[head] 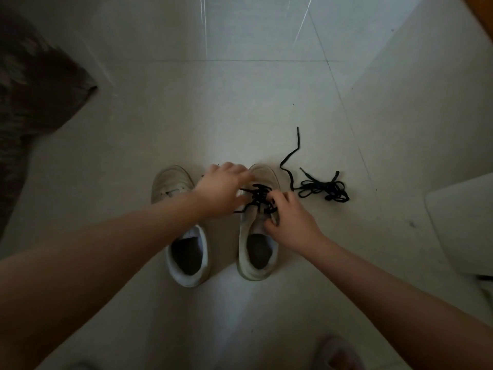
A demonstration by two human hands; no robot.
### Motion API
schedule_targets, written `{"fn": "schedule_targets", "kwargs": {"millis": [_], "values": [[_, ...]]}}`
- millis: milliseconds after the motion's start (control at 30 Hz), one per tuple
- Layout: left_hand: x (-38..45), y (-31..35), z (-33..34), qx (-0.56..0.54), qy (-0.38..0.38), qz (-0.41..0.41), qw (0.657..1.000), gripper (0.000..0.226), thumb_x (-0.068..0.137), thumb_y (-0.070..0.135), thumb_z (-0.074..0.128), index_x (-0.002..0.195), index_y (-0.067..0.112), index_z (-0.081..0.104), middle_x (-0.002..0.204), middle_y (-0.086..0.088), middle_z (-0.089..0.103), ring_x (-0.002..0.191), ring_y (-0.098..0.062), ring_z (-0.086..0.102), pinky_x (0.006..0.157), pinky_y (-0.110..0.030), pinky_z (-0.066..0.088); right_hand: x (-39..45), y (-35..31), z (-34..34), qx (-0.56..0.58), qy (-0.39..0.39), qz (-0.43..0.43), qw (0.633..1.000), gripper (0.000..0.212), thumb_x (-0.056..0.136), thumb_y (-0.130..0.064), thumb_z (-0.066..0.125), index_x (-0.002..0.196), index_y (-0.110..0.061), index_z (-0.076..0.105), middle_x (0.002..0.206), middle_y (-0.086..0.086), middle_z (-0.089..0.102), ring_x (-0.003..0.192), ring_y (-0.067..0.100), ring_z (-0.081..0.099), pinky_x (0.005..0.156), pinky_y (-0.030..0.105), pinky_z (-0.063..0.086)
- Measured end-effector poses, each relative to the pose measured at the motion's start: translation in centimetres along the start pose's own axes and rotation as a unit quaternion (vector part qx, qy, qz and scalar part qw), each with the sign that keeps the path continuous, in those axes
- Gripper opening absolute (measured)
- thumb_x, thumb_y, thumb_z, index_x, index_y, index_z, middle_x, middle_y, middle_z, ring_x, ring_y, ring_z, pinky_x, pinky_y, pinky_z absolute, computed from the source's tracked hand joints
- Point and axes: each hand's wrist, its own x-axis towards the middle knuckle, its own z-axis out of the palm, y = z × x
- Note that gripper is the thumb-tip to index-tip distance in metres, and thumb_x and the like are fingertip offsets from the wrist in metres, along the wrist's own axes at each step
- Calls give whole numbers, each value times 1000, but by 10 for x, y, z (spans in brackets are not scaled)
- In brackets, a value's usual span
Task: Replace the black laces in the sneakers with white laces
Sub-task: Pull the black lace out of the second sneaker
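We see two off-white sneakers on a pale grey tiled floor — plain, no pattern. The lace in the right-hand shoe is black, as is the loose lace lying beside it — solid black throughout.

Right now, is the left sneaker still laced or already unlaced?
Unlaced: the left sneaker shows bare eyelets, and a loose black lace lies on the floor right of the pair.

No legible text or brand on the sneakers, perhaps through dimness.
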Motion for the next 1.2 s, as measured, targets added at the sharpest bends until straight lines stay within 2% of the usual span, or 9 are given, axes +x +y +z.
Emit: {"fn": "schedule_targets", "kwargs": {"millis": [133, 300, 500, 600, 667, 767, 900, 1067, 1200], "values": [[8, 21, 9, 78, 26, 56, 995, 24, 94, 23, 45, 116, 25, 54, 116, 3, 55, 107, -20, 54, 90, -33, 30, 0, 1, 0, -9, -3, 4, 1000, 51, 83, -30, 59, 130, -24, 38, 123, 5, 40, 102, 26, 52, 75, 33, 46], [10, 1, 6, 54, 49, -71, 995, 19, 91, 17, 47, 101, 26, 60, 102, 2, 63, 98, -21, 58, 89, -34, 30, -2, 1, 0, 9, 9, -8, 1000, 43, 88, -35, 54, 129, -29, 40, 124, 3, 43, 101, 24, 54, 76, 33, 47], [9, -21, -6, 78, -17, -187, 979, 16, 86, 13, 48, 100, 16, 55, 103, -5, 61, 99, -25, 55, 91, -36, 31, 0, -2, -1, -31, 7, -8, 999, 45, 87, -36, 52, 129, -31, 38, 126, 0, 42, 101, 23, 55, 75, 32, 46], [5, -25, -3, 143, -89, -141, 976, 23, 89, 24, 46, 107, 18, 59, 113, -5, 57, 111, -25, 46, 93, -39, 31, -1, -1, -3, -30, 29, -17, 999, 38, 88, -46, 52, 123, -32, 46, 121, -5, 44, 99, 17, 54, 72, 27, 40], [-3, -20, 4, 159, -66, -91, 981, 31, 87, 32, 44, 110, 19, 60, 117, -4, 54, 114, -24, 44, 93, -39, 31, 4, 0, -6, -10, 81, -38, 996, 32, 89, -46, 52, 114, -28, 60, 114, -6, 49, 100, 13, 51, 74, 24, 38], [-9, -6, 13, 34, 73, -31, 996, 34, 87, 40, 43, 107, 20, 63, 111, -3, 59, 108, -24, 51, 89, -37, 34, 20, -2, -12, 28, 112, -79, 990, 19, 89, -31, 59, 101, -20, 70, 106, -2, 55, 102, 16, 52, 79, 28, 44], [-9, 9, 21, -237, -1, -52, 970, 22, 87, 38, 56, 88, 16, 59, 92, -4, 59, 86, -22, 57, 81, -37, 48, 33, -9, -17, -2, 41, -109, 993, 19, 87, -21, 59, 103, -19, 69, 102, 1, 59, 95, 19, 55, 73, 29, 43], [-7, 15, 26, -176, -26, -54, 983, 46, 75, 63, 60, 96, 24, 50, 93, 0, 47, 83, -18, 50, 79, -35, 46, 37, -13, -21, -119, -1, -183, 976, 17, 90, -17, 50, 102, -9, 59, 104, 6, 55, 96, 22, 51, 69, 26, 29], [-8, 18, 27, -226, -23, -96, 969, 31, 77, 45, 64, 84, 21, 45, 94, -1, 45, 84, -22, 54, 77, -34, 48, 41, -12, -22, 34, -76, -130, 988, 7, 91, -13, 51, 87, -8, 54, 103, 9, 50, 91, 19, 48, 76, 25, 35]]}}
